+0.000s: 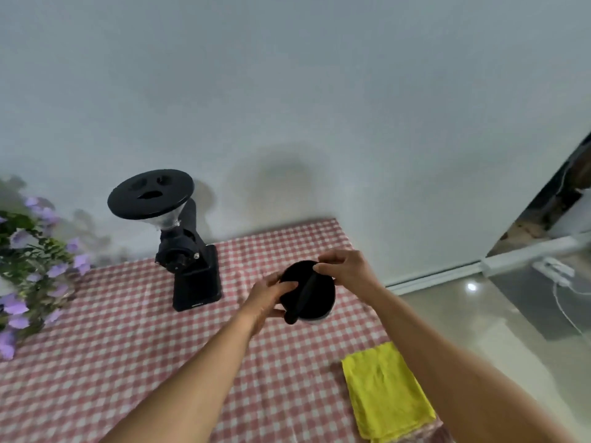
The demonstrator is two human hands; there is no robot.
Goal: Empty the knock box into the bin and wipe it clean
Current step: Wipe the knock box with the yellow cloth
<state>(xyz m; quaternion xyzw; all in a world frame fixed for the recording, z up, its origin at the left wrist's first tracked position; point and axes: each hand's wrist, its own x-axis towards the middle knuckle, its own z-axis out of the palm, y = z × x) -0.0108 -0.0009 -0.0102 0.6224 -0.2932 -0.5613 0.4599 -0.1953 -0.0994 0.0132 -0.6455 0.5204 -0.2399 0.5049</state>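
While both your hands close on the knock box (315, 294), note how each one holds. Your left hand (268, 297) wraps the box's left side, fingers curled over the rim and thumb low on the wall. Your right hand (347, 266) pinches the far rim at the upper end of the knock bar (303, 294), fingertips narrow. The box sits just right of centre in the frame, whether resting on or just above the checked tablecloth (128, 346) you cannot tell. The bar's long axis runs from the upper right down to the lower left, its near end pointing toward you. No bin is in view. Lower right lies the yellow cloth (383, 391), nearer your right arm. Left of centre stands the coffee grinder (188, 251).
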